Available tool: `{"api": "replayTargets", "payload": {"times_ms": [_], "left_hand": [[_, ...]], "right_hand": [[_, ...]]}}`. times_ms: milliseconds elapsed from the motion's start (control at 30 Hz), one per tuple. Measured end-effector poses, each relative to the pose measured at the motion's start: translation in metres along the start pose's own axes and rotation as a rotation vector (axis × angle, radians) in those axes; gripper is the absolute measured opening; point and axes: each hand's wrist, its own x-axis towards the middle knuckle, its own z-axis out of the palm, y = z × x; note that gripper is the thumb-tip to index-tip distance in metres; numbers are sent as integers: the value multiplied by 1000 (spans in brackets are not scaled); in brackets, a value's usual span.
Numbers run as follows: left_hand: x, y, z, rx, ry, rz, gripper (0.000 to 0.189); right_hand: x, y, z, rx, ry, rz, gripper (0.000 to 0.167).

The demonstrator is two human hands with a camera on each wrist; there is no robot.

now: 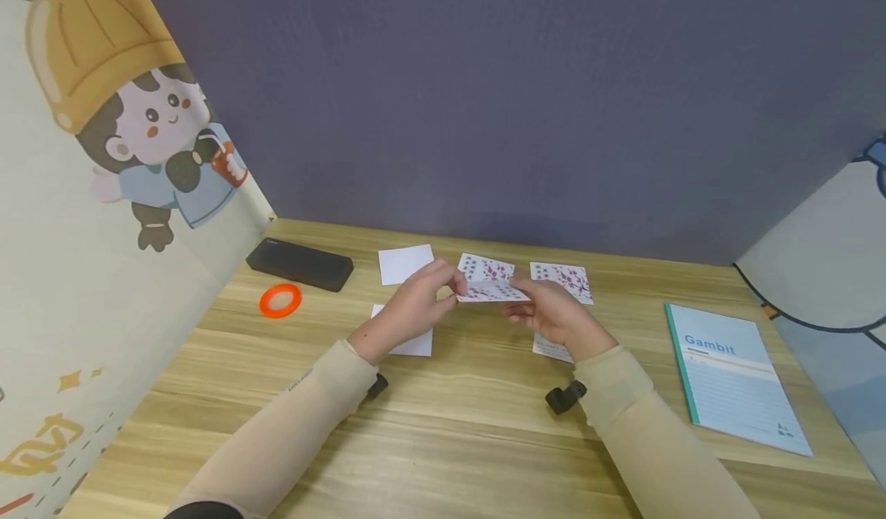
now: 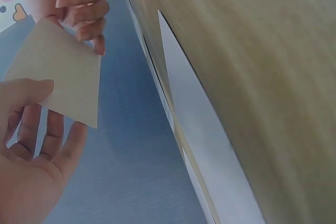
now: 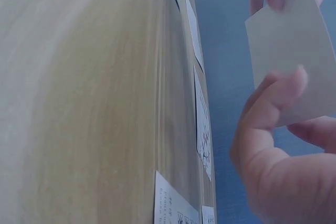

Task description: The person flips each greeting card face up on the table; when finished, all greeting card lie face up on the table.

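Note:
Both hands hold one printed card up over the middle of the table. My left hand pinches its left end, and my right hand pinches the right end. Red blossom print shows on the card in the head view; its other side looks blank in the left wrist view. Behind it lies a blossom card, with another blossom card to the right. A blank white card lies at back left. Under the left wrist is a second white card; a card with text is partly hidden below the right hand.
A black oblong case and an orange ring lie at the left of the wooden table. On the right is a light blue notebook marked Gambit. A dark panel rises behind the table's back edge.

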Motion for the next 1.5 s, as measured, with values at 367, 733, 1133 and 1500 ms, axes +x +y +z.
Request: {"api": "replayTargets", "payload": {"times_ms": [367, 733, 1133, 1500], "left_hand": [[2, 0, 0, 32, -25, 43, 20], [2, -2, -1, 94, -52, 101, 21], [0, -3, -1, 174, -38, 125, 21], [6, -2, -7, -48, 85, -194, 44]], "right_hand": [[0, 0, -1, -4, 17, -5, 61], [-2, 1, -3, -30, 32, -29, 58], [-3, 2, -3, -49, 25, -33, 67], [-5, -2, -4, -41, 102, -104, 35]]}}
